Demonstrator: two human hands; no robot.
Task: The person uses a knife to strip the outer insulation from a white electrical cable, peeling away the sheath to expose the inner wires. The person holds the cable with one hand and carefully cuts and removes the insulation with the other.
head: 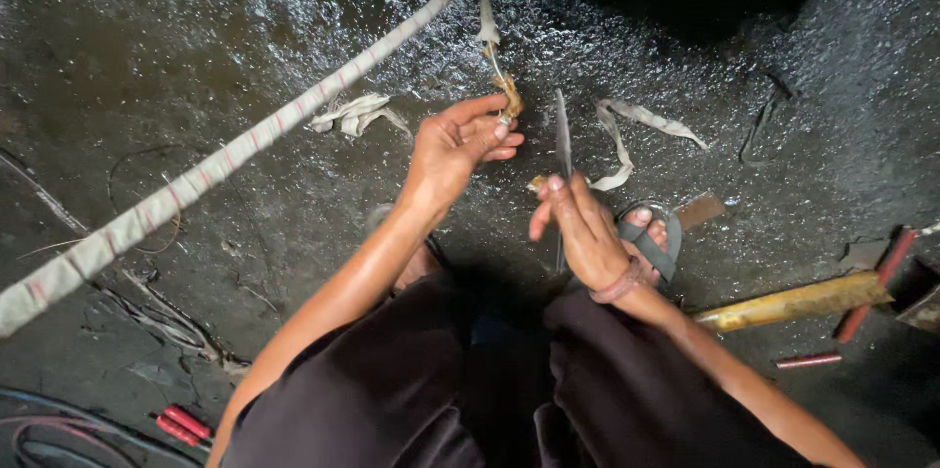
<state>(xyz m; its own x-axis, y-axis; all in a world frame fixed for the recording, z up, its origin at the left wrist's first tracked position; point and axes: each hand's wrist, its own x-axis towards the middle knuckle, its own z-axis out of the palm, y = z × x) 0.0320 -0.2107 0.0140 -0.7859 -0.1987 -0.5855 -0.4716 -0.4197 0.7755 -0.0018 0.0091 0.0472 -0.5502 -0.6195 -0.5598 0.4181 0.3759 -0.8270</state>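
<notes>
A person crouches over an oily, dark floor [245, 57], knees in dark cloth nearest the camera. The right hand [587, 228] is closed around a thin blade [563, 135] held upright, above a sandalled foot [651, 238]. The left hand [460, 145], apart from it, pinches the frayed copper end [507, 91] of a cloth-wrapped cable [485, 8]. Beyond lie stripped wrapping scraps [352, 114] and a thicker taped cable [225, 155].

Cream, red-banded wrapped cable [225, 160]
</notes>
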